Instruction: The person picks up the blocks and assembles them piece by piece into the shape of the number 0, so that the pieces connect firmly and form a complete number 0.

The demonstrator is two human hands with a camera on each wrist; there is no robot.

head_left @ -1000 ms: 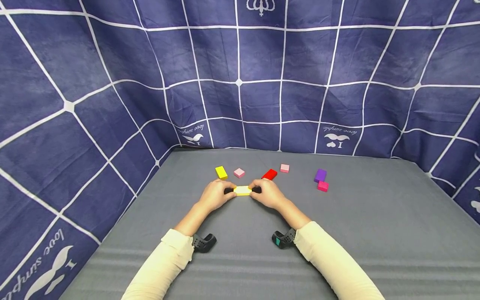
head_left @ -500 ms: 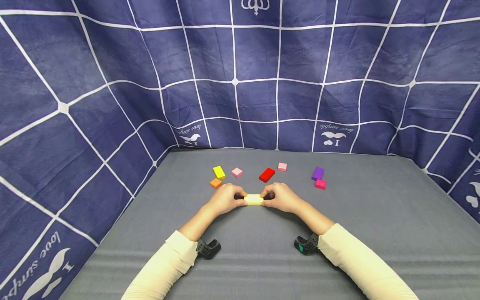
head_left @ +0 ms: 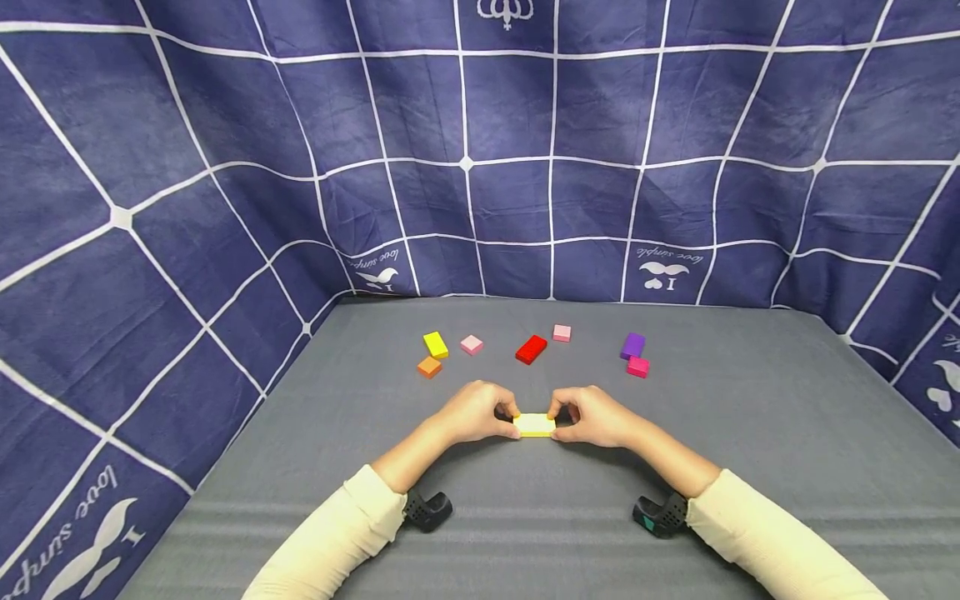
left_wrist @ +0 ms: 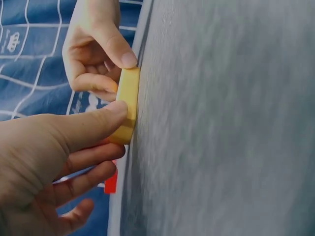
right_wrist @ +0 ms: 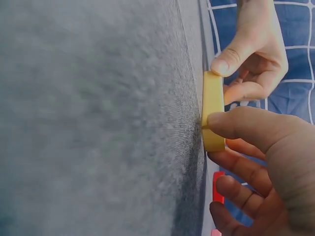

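Observation:
Between both hands is a yellow rectangular block (head_left: 534, 425), its top pale under the light. The left hand (head_left: 474, 413) pinches its left end between thumb and forefinger. At the other end, the right hand (head_left: 597, 418) pinches it the same way. In the left wrist view the yellow block (left_wrist: 129, 93) lies lengthwise between the two hands, close over the grey surface. The left thumb is pressed on its near side there. The right wrist view shows the same yellow block (right_wrist: 213, 98) with the right thumb against its side.
Beyond the hands on the grey table (head_left: 360, 517) lie another yellow block (head_left: 436, 345), an orange block (head_left: 429, 367), two pink blocks, a red block (head_left: 531, 350), and a purple block (head_left: 633, 346) beside a magenta one (head_left: 638, 367). Blue gridded cloth (head_left: 420, 100) hangs behind and at left.
Both hands have carried the yellow block toward the body and to the right. The orange block, earlier hidden by the left hand, now shows.

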